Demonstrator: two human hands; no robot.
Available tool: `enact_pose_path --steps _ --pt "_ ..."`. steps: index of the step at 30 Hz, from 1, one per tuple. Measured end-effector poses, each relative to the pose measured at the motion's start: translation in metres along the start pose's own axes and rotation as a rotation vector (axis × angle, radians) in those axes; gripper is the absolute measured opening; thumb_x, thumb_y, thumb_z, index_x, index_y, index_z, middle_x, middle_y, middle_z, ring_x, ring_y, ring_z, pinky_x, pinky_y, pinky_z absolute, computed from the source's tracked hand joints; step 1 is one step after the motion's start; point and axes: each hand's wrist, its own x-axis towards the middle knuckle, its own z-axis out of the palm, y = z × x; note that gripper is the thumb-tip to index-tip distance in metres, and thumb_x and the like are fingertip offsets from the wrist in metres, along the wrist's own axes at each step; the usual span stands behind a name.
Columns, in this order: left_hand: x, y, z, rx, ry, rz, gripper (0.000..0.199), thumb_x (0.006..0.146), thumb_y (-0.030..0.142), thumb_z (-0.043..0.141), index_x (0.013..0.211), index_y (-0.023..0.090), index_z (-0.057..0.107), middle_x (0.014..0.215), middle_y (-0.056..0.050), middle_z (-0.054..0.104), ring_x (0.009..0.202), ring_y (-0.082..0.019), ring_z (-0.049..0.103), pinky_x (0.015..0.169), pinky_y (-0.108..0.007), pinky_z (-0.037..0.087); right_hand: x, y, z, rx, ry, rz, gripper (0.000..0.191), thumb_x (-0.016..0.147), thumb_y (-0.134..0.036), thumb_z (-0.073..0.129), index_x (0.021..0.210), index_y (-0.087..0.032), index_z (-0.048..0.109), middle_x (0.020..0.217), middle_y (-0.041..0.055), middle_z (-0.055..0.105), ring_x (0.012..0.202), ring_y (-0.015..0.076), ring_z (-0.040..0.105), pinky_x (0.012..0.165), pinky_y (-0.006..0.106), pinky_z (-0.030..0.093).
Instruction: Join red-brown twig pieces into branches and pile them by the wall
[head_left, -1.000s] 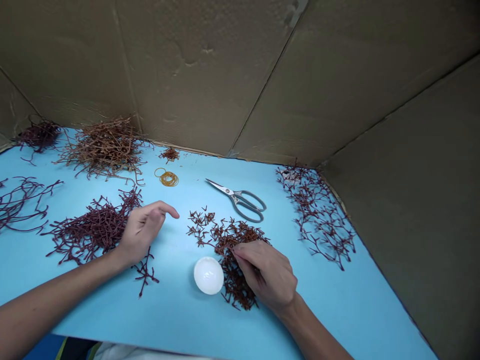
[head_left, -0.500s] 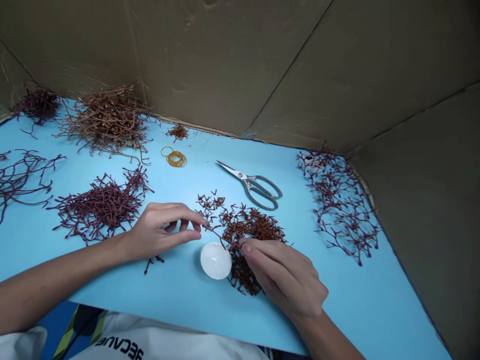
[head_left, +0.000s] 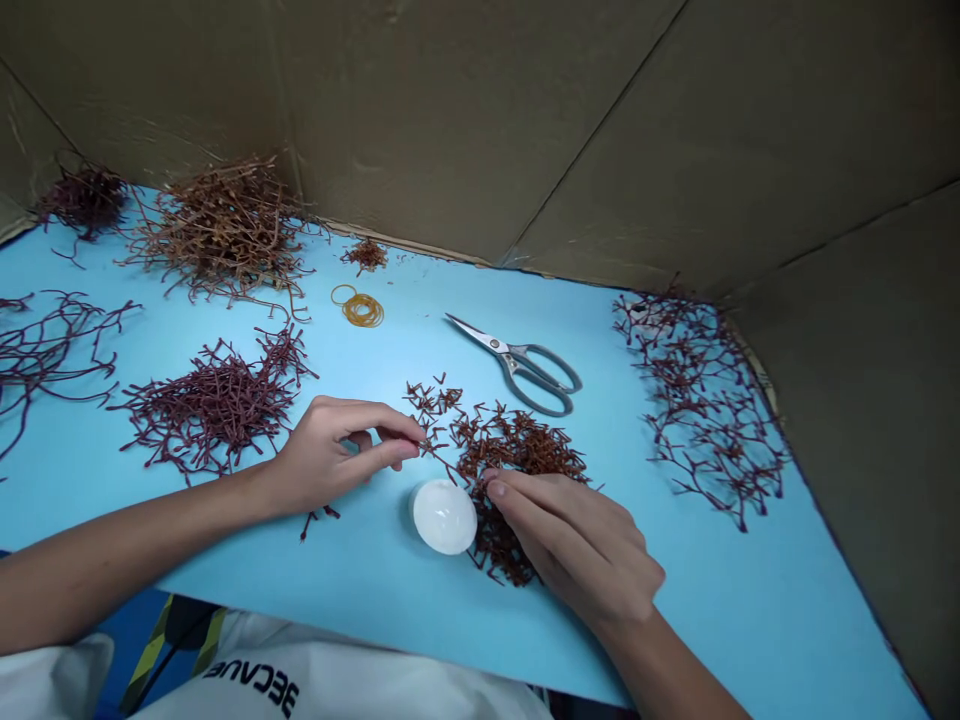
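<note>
Between my hands stretches a thin reddish-brown stem [head_left: 448, 467], above a small white bowl [head_left: 444, 517]. The thumb and forefinger of my left hand [head_left: 337, 452] pinch its left end. My right hand [head_left: 581, 540] is closed at the stem's other end, fingertips pressed together, over a pile of short brown pieces [head_left: 525, 445]. Part of that pile is hidden beneath the right hand. Dark red stems [head_left: 214, 405] are heaped left of my left hand, and a few small bits [head_left: 321, 515] lie below its wrist.
Scissors [head_left: 517, 362] lie slightly open behind the brown pile. Rubber bands [head_left: 363, 309] and a small brown heap [head_left: 365, 254] are farther back. Tangled stems [head_left: 221, 230] stand at the back left, branched stems [head_left: 701, 400] at the right. Cardboard walls [head_left: 420, 130] border the blue table [head_left: 360, 590].
The whole view has shifted slightly, so the table's contents appear farther right. Both hands keep their hold on the stem, with the left fingers a little closer to the right ones.
</note>
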Motion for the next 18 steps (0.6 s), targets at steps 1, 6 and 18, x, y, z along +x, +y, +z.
enact_pose_path --steps 1,6,18 --pt "-0.001 0.000 0.001 -0.011 0.000 0.005 0.008 0.099 0.019 0.074 0.100 0.018 0.081 0.086 -0.004 0.082 0.065 -0.011 0.074 0.052 -0.017 0.059 0.001 0.000 0.001 0.002 -0.013 -0.010 0.046 0.094 -0.002 0.072 0.135 -0.023 0.074 0.114 0.0069 0.084 0.088 0.0178 0.080 0.074 0.027 0.065" --pt "-0.001 -0.002 0.001 0.074 0.021 0.193 0.009 0.097 0.012 0.075 0.101 0.016 0.081 0.092 -0.007 0.083 0.077 -0.013 0.077 0.064 -0.019 0.063 0.008 -0.002 0.004 0.029 -0.060 -0.050 0.028 0.099 -0.005 0.066 0.123 -0.014 0.076 0.107 0.0099 0.083 0.090 0.0179 0.077 0.074 0.029 0.061" --pt "0.000 -0.002 0.002 0.123 -0.035 0.407 0.020 0.097 0.003 0.070 0.111 0.012 0.081 0.099 -0.012 0.081 0.090 -0.014 0.078 0.081 -0.021 0.065 0.015 -0.002 0.001 0.080 -0.097 -0.092 0.023 0.100 -0.005 0.064 0.120 -0.010 0.075 0.102 0.0120 0.080 0.085 0.0179 0.071 0.070 0.029 0.055"
